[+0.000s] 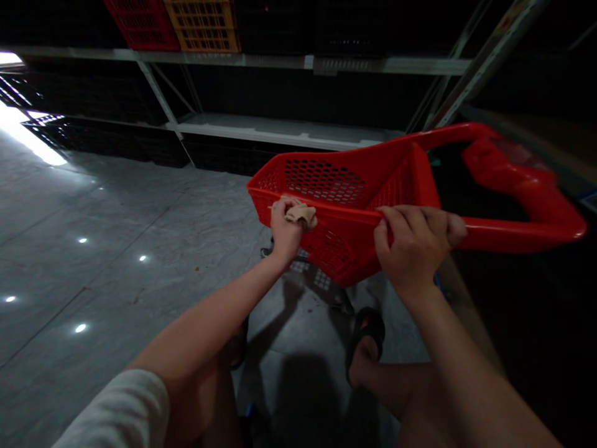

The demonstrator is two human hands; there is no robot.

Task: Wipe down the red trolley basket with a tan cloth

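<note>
A red plastic shopping cart (pixel 347 218) stands before me, its perforated basket to the left and its looped handle to the right. My left hand (pixel 285 227) is closed on a crumpled tan cloth (pixel 302 214), pressed to the near rim of the basket. Farther right along that same rim, my right hand (pixel 415 239) grips the cart's edge, fingers curled over the top. The cart's lower frame and wheels are mostly hidden in shadow.
Behind the cart runs a metal rack (pixel 261 132) with dark crates on it. A red crate (pixel 144 25) and a yellow crate (pixel 204 25) sit on its upper shelf. Grey concrete floor (pixel 116 292) spreads to the left. My sandalled foot (pixel 366 342) is below the cart.
</note>
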